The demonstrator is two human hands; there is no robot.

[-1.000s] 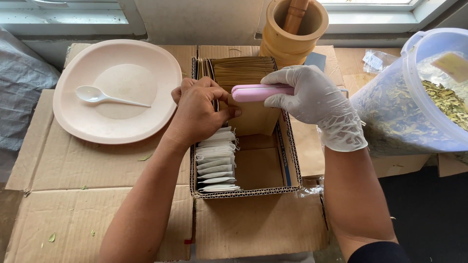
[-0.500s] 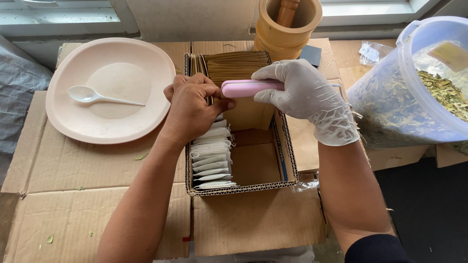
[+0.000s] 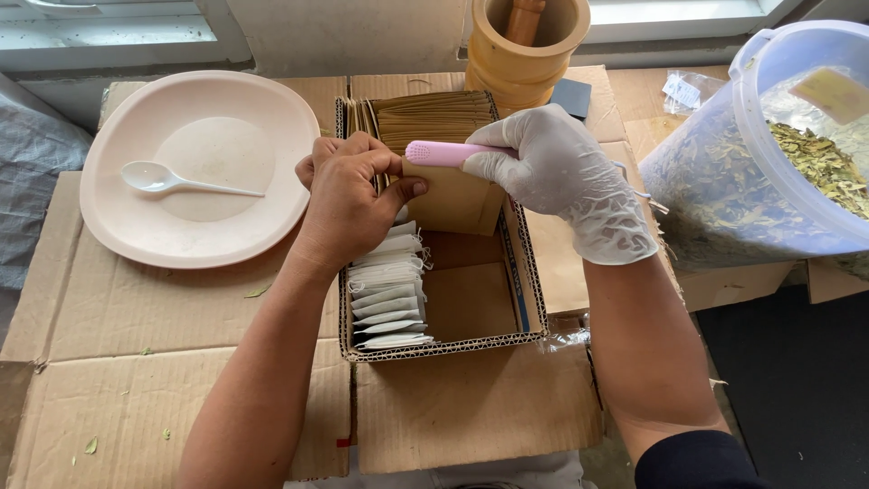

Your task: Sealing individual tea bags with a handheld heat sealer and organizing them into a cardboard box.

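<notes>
**Brown paper pouch pinched under a pink sealer above the cardboard box**

A brown paper pouch (image 3: 453,201) is held upright over the far half of an open cardboard box (image 3: 471,344). Its top left corner is pinched by the bare left hand (image 3: 348,204), whose fingers are curled together and clamped on the paper edge. A pink handheld sealer (image 3: 444,152) is gripped by the right hand (image 3: 557,177), which is covered by a white glove; its fingers are closed around the tool's handle. The sealer is laid across the pouch's top edge, touching it, just beside the left thumb.

Inside the box, a row of white tea bags (image 3: 387,294) is stacked along the left wall, and a bundle of flat brown pouches (image 3: 434,116) is stood on edge at the far end. To the left, 1 white plastic spoon (image 3: 176,181) is seen lying on a pale pink plate (image 3: 136,235). Beyond the box, a wooden mortar (image 3: 529,45) with a pestle inside is placed. On the right, a clear plastic tub (image 3: 751,154) filled with dried green leaves is tilted toward the person. Everything is set on flattened cardboard sheets (image 3: 181,362).
</notes>
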